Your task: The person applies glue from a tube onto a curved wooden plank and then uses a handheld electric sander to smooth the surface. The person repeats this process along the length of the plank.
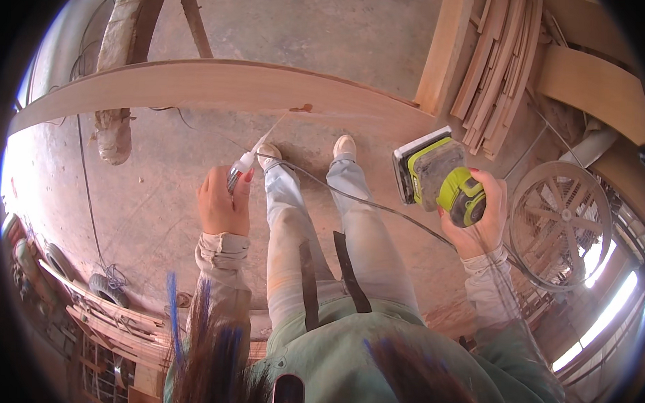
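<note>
My left hand [221, 206] is closed around a small glue bottle [244, 163] with a long, thin white nozzle. The nozzle points up and to the right, its tip close to a dark brown patch [301, 108] on the lower part of a long wooden board [199, 82]. Whether the tip touches the wood, I cannot tell. On the right, my right hand [482, 225] grips a green and grey palm sander [441, 170] by its rounded head. The sander's flat pad is tilted toward the upper left, apart from the board.
A black cord [358, 198] runs across in front of my legs. A thick, rough post [115, 134] stands by the board's left part. Stacked wood strips [496, 72] lie at the far right, above a large spoked wheel [565, 216]. Small tyres [108, 289] and timber lie at the left.
</note>
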Available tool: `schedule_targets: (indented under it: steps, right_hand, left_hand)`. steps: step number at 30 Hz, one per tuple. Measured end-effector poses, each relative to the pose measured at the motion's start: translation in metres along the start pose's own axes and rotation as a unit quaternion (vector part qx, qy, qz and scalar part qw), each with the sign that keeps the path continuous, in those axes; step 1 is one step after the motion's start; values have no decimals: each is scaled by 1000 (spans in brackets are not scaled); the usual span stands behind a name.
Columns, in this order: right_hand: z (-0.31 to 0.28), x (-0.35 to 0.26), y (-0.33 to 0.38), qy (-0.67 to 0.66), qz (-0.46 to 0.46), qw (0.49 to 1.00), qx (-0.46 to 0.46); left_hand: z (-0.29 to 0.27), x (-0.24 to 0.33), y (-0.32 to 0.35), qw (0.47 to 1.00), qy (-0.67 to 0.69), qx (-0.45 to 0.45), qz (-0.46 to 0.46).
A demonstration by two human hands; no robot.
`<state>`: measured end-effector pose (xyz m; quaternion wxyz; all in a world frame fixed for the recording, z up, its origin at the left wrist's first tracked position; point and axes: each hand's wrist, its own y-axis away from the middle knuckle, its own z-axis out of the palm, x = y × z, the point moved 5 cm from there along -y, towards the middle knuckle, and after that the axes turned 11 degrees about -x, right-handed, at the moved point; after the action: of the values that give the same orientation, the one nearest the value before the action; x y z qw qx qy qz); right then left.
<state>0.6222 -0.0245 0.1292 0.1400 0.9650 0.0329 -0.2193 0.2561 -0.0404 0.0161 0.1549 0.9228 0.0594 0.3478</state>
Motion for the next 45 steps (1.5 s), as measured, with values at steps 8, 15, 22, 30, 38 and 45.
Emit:
schedule_targets:
  steps: [8, 15, 22, 30, 38, 45]
  right_hand:
    - [0, -7, -2, -3, -7, 1000, 0]
    - [1, -12, -3, -5, -9, 1000, -9]
    - [0, -15, -4, 0, -19, 1000, -12]
    - [1, -15, -5, 4, -16, 1000, -10]
    - [2, -16, -6, 6, -23, 1000, -15]
    - [3, -20, -9, 3, -29, 999, -27]
  left_hand:
    - [-9, -13, 0, 1000, -4, 5, -10]
    - [-16, -19, 3, 1000, -16, 19, -9]
    - [-19, -22, 3, 999, 2, 33, -15]
    - [-24, -27, 5, 999, -8, 42, -26]
    - [-25, -29, 5, 998, -4, 35, -45]
    - [-32, -38, 9, 997, -47, 60, -16]
